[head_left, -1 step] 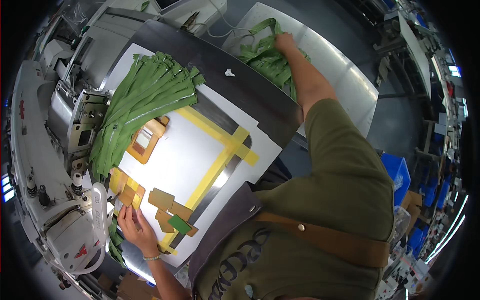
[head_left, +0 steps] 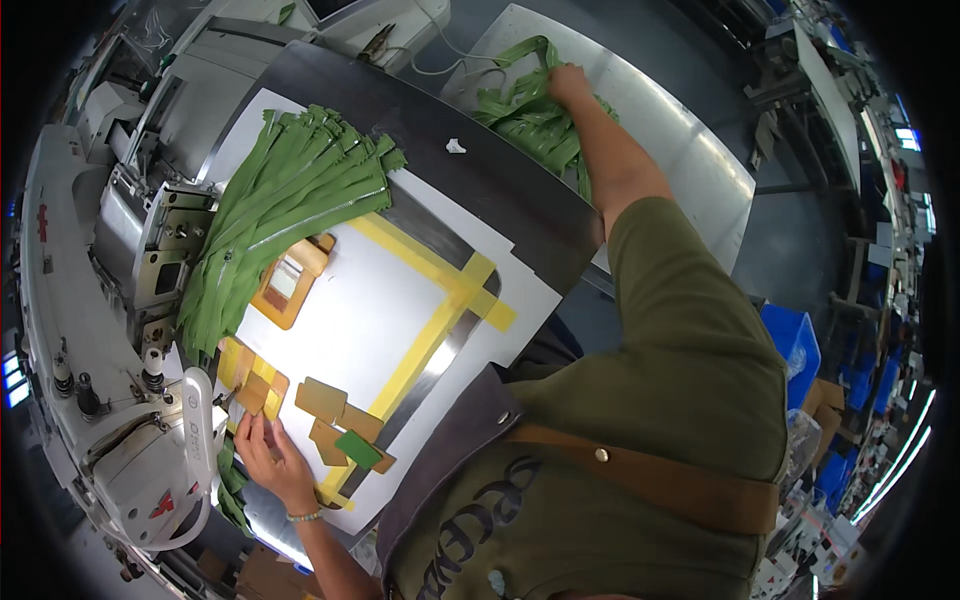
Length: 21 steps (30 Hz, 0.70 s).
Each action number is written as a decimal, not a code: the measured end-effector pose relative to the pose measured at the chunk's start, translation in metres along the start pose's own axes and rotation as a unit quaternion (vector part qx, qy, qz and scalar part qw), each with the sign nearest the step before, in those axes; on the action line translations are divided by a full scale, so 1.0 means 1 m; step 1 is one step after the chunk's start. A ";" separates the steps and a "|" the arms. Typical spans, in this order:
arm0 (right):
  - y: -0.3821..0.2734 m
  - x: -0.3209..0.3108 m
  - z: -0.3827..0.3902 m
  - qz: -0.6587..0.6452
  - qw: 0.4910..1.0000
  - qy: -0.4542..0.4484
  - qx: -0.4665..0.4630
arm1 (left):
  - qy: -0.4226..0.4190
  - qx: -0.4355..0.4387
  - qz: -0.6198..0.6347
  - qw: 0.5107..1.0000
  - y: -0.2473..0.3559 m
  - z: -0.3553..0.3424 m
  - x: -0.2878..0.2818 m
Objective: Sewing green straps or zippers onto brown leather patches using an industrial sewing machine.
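Note:
My left hand (head_left: pixel 275 465) rests by the sewing machine head, its fingers stretched out and their tips at the edge of a small tan card (head_left: pixel 253 392). That card lies on a yellow-taped plate (head_left: pixel 236 362). At the far right, my right hand (head_left: pixel 568 86) is closed on a green zipper (head_left: pixel 530 50) in a tangled heap of green zippers (head_left: pixel 535 125); its fingertips are partly hidden. Between the hands, a fanned bundle of green zippers (head_left: pixel 290 190) with metal teeth lies over the machine's white work surface (head_left: pixel 370 310).
The sewing machine (head_left: pixel 130 460) stands along the left. An orange frame-shaped template (head_left: pixel 290 283) and loose tan cards (head_left: pixel 322 400) with a green one (head_left: pixel 357 449) lie on the white surface, bordered by yellow tape (head_left: pixel 425 345). A metal side table (head_left: pixel 690 150) carries the heap. A blue bin (head_left: pixel 790 345) stands at right.

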State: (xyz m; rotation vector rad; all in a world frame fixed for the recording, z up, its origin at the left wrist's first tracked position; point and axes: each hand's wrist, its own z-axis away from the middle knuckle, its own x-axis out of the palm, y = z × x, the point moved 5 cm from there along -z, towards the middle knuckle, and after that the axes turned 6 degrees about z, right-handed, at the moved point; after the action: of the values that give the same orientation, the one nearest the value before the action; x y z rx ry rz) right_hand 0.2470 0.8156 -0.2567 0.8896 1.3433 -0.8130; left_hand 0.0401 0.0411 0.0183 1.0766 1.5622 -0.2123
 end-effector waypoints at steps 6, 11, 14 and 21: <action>0.050 -0.028 0.000 -0.012 0.998 -0.046 0.046 | -0.010 0.006 0.025 1.000 -0.004 -0.007 0.009; 0.042 -0.023 0.008 -0.131 0.987 -0.084 -0.033 | 0.010 0.043 -0.003 0.999 0.000 -0.005 0.008; -0.001 -0.003 0.022 -0.001 0.996 -0.087 -0.034 | 0.022 0.043 -0.018 0.999 -0.001 0.003 0.000; 0.084 0.018 -0.019 0.004 0.990 -0.129 0.052 | -0.006 0.021 0.051 0.998 0.001 -0.014 0.017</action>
State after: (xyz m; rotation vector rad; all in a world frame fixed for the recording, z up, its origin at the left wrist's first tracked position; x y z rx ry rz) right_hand 0.3142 0.8706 -0.2694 0.8372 1.0784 -0.9639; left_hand 0.0322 0.0594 0.0085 1.1814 1.4934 -0.1825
